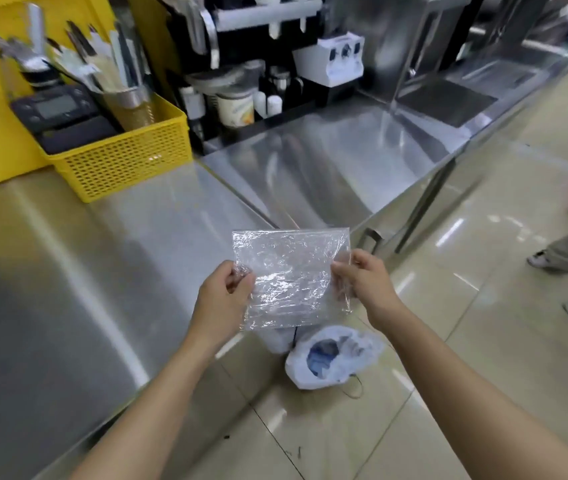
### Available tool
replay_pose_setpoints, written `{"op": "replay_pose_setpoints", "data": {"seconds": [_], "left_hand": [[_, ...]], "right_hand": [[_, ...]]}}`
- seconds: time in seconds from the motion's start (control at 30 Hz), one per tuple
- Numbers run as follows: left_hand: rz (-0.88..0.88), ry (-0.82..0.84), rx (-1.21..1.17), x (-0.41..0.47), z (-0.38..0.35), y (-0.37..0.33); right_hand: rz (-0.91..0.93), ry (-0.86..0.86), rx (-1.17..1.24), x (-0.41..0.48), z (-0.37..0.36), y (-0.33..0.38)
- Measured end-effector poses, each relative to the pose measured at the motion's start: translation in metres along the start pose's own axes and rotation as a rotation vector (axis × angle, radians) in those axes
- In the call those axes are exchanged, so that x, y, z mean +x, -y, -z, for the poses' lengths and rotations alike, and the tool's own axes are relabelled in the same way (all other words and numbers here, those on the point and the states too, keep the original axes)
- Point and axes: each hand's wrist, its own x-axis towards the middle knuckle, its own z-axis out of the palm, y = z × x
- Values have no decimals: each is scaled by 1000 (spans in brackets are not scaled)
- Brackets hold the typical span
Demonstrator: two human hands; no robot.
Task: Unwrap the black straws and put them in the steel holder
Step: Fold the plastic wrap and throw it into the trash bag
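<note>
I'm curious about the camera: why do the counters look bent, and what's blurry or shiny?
Head view: wide-angle lens bows the steel counter edges; glare streaks the counter and floor tiles; the clear plastic wrapper glints; the steel holder and far shelves look soft.

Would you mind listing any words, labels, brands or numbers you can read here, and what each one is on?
No text can be read.
Black device in the yellow basket: its grey screen is too blurred to read.
Paper cup on the back shelf: a yellow print, no legible words.
White machine: dark markings, too small to read.
Clear plastic wrapper held in both hands: no print visible.
</note>
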Motion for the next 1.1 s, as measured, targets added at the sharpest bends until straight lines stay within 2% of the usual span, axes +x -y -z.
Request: {"op": "replay_pose_setpoints", "data": {"seconds": [0.2, 0.33, 0.43, 0.53, 0.6, 0.7, 0.83, 0.97, 1.03, 1.07, 1.1], "left_hand": [[130, 99, 125, -14, -57, 2], [-42, 127, 290, -17, -101, 26], [-8, 228, 417, -14, -142, 69], [138, 300, 531, -9, -186, 135], [158, 379, 599, -4, -216, 183], [55, 478, 783, 10, -258, 261], [-19, 573, 1037, 35, -300, 358], [-345, 588, 1261, 57, -333, 426], [-285, 755, 1340, 67, -347, 452], [-305, 868, 1436, 71, -356, 470], [-364, 901, 1484, 76, -366, 487]], "right_hand": [[-133, -53, -4, 0, 46, -54], [-160, -224, 10, 4, 64, -107], [-170, -278, -7, 13, 75, -156], [-174, -214, -57, 36, 84, -219], [-198, -194, -108, 54, 87, -269], [-205, -157, -322, 80, 85, -353], [-170, 43, -728, 119, 78, -465], [-180, 218, -1172, 160, 66, -552], [-184, 299, -1336, 178, 63, -582], [-176, 334, -1412, 185, 62, -593], [-175, 378, -1478, 192, 60, -602]]}}
